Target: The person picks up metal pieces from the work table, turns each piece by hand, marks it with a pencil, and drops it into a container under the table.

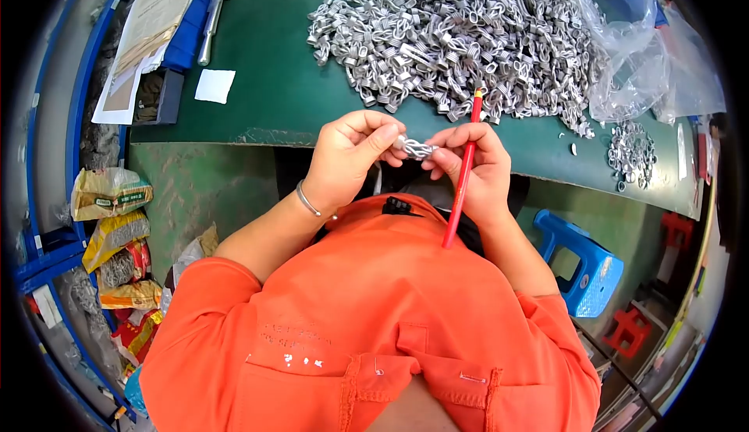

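Observation:
My left hand (351, 151) pinches one end of a small silver metal chain piece (415, 149) between thumb and fingers. The other end is pinched by my right hand (474, 163), just off the table's front edge. A slim red-handled brush (462, 178) is also tucked in my right hand, tilted, its yellow band and dark tip pointing at the table. Beyond my hands spreads a large heap of similar silver metal pieces (460, 38).
The green table (257, 65) has a white paper scrap (214, 86), a clear plastic bag (624, 50) and small metal rings (630, 155) on it. A blue stool (581, 264) stands at right. Bags (113, 194) fill the left side by a blue rack (86, 58).

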The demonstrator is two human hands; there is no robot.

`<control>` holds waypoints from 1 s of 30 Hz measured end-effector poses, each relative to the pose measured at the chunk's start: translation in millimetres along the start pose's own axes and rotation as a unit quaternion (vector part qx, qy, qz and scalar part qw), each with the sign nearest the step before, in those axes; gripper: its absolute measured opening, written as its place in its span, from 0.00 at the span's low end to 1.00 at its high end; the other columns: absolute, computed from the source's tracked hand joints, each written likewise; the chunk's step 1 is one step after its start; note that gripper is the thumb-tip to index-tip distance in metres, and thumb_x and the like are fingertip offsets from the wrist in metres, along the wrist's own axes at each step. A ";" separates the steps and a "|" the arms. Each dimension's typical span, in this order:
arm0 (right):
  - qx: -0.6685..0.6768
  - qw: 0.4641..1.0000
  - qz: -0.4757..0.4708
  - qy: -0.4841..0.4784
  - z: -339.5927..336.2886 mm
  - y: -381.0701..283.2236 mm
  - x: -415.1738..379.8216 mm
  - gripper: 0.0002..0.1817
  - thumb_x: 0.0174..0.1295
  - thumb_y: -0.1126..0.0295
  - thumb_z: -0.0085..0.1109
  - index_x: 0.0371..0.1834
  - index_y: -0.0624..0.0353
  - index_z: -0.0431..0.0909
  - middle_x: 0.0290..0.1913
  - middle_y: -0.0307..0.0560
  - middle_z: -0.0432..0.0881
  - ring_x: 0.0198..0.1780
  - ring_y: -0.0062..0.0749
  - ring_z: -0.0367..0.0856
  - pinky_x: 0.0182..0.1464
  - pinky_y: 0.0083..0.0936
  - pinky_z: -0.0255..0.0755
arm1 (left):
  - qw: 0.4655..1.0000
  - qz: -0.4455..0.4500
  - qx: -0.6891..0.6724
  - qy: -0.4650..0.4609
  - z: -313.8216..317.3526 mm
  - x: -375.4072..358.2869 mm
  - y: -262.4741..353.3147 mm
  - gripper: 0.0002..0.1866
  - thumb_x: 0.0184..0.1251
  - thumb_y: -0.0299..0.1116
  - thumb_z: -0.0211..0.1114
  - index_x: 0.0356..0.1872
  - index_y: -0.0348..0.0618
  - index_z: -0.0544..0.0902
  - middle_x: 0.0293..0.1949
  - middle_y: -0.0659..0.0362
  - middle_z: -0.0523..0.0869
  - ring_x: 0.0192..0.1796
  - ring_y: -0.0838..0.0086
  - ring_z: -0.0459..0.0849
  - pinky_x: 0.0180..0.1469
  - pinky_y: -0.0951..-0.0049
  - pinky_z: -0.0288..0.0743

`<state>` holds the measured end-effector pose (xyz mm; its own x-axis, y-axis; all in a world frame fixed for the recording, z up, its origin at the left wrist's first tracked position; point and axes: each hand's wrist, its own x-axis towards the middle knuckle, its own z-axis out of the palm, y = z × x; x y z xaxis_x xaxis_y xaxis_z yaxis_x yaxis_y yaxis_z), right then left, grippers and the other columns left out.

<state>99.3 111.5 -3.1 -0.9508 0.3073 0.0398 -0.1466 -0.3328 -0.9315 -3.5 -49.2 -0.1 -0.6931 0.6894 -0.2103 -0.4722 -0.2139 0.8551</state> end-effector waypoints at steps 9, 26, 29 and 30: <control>-0.023 0.994 -0.104 0.014 -10.4 11.8 -10.9 0.17 0.53 0.90 0.59 0.39 0.61 0.64 0.45 0.54 0.77 0.41 0.25 0.78 0.45 0.22 0.76 | 0.940 0.236 0.225 -0.098 7.8 -6.5 0.9 0.14 0.54 0.11 0.63 0.43 0.28 0.79 0.47 0.51 0.77 0.46 0.70 0.81 0.49 0.72 0.80; -0.416 0.880 -0.226 0.043 -35.1 8.2 -15.2 0.17 0.45 0.82 0.70 0.30 0.60 0.69 0.36 0.49 0.82 0.35 0.37 0.79 0.35 0.27 0.74 | 0.887 0.139 0.434 -0.074 6.2 -11.2 -7.5 0.12 0.52 0.19 0.68 0.40 0.37 0.81 0.44 0.58 0.78 0.39 0.77 0.79 0.38 0.80 0.75; -0.519 0.799 -0.300 0.038 -40.7 2.5 12.5 0.13 0.43 0.85 0.61 0.31 0.59 0.70 0.38 0.47 0.82 0.37 0.44 0.78 0.38 0.33 0.72 | 0.892 0.117 0.428 -0.082 10.7 -10.1 -8.8 0.12 0.52 0.18 0.67 0.40 0.37 0.81 0.44 0.58 0.78 0.38 0.77 0.79 0.37 0.80 0.75; -0.551 0.774 -0.313 0.011 -42.8 -0.1 21.0 0.12 0.43 0.84 0.58 0.31 0.59 0.71 0.39 0.46 0.82 0.39 0.44 0.78 0.39 0.34 0.71 | 0.887 0.121 0.437 -0.084 13.5 -9.8 -8.8 0.11 0.52 0.19 0.67 0.39 0.37 0.81 0.42 0.57 0.78 0.37 0.76 0.79 0.37 0.79 0.75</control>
<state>90.9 156.2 -17.7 -0.7815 0.1194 0.6124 -0.2434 0.8455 -0.4754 14.9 -44.7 0.9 -0.5909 0.8058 0.0399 0.3322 0.1980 0.9222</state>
